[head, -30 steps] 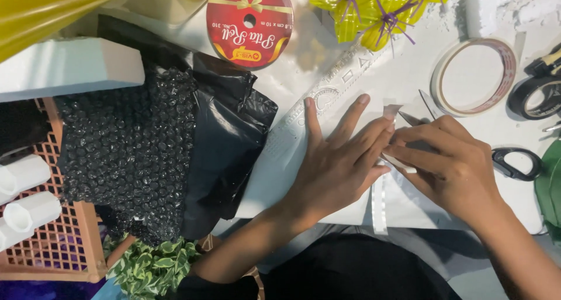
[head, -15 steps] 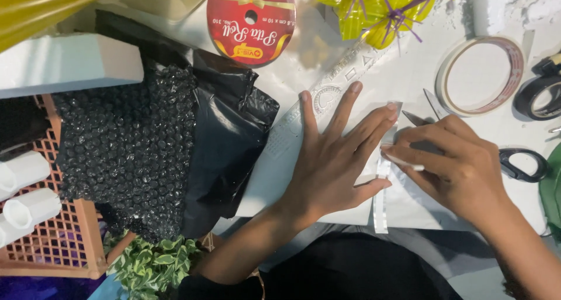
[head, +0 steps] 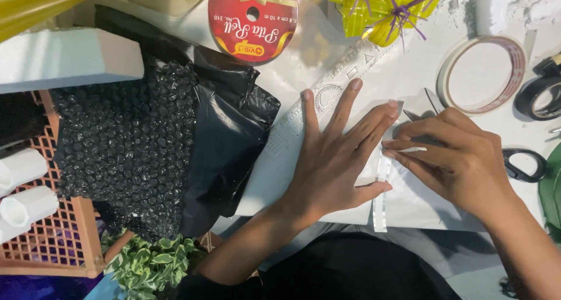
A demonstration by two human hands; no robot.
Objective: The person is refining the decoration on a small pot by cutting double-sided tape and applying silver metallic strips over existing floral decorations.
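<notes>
Two hands work over a crowded worktop (head: 409, 72), and much of its left side is taken by a sheet of black bubble wrap (head: 123, 148) draped with black plastic film (head: 228, 142), lying partly over an orange lattice crate (head: 52, 241). Beside that lies a white sheet (head: 421, 200), probably thin foam or card, near the person's body. The left hand (head: 333, 159) lies flat with fingers spread wide, pressing a clear plastic stencil ruler (head: 327, 95) down on the sheet, apparently so the straight edge cannot slip. The right hand (head: 456, 159) has its fingers drawn together, seemingly in a pinching grip on a small blade or cutter (head: 429, 104) held against the ruler's edge; the tool is mostly hidden, so its kind is uncertain. A narrow white strip (head: 381, 195) hangs off the sheet just below the fingertips. Farther back sit a red ribbon spool (head: 252, 20), a roll of clear tape (head: 482, 72), yellow ribbon bows (head: 380, 13), and black-handled scissors (head: 523, 165) beside the right wrist.
</notes>
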